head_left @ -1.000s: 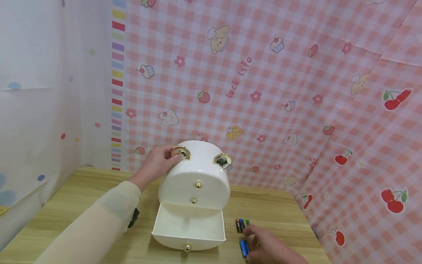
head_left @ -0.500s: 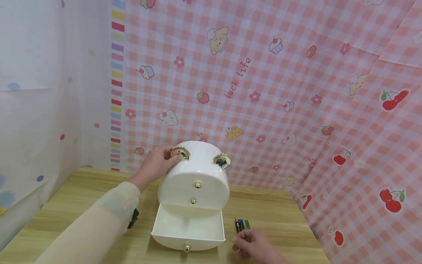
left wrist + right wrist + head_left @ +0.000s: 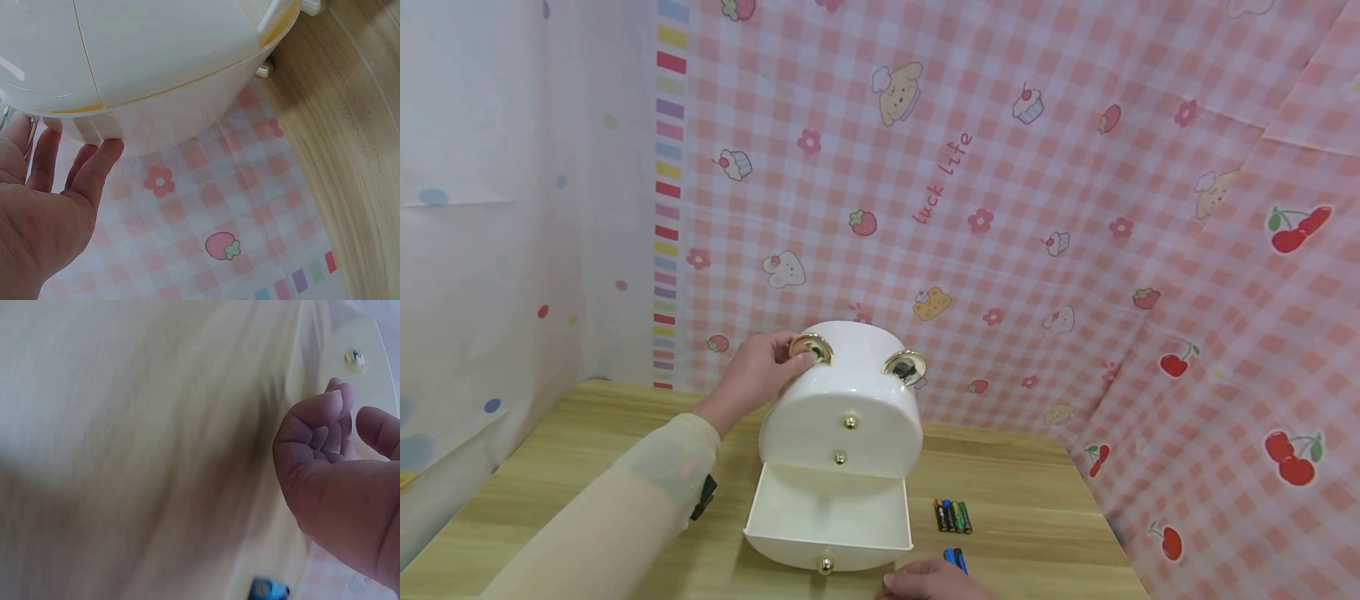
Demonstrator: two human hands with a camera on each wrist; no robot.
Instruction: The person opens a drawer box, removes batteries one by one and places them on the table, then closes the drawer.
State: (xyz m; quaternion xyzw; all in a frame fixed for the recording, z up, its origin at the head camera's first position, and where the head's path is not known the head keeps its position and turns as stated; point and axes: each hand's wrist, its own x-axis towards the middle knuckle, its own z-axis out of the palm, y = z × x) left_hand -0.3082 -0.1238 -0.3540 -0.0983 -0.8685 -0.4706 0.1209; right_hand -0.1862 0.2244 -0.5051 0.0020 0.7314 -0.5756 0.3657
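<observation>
A white rounded drawer box (image 3: 842, 433) with gold-rimmed round eyes stands on the table, its lowest drawer (image 3: 762, 500) pulled out and bare inside. My left hand (image 3: 756, 371) grips the box at the left eye (image 3: 812, 346), thumb in front; in the left wrist view its fingertips (image 3: 112, 147) press the white side wall. My right hand (image 3: 934, 582) is low in the head view, just right of the drawer's gold knob (image 3: 826, 565). Loosely curled and holding nothing, its fingers (image 3: 319, 409) point toward a knob (image 3: 355, 359) in the right wrist view.
Right of the drawer, several small batteries (image 3: 952, 517) lie side by side. Nearer me are blue batteries (image 3: 955, 557), partly behind my right hand. A pink checked cloth (image 3: 1000, 275) hangs behind the wooden table (image 3: 1022, 500) and along its right.
My right hand has moved left and toward me, from beside the batteries to near the drawer's front, uncovering the batteries. My left hand has stayed on the box.
</observation>
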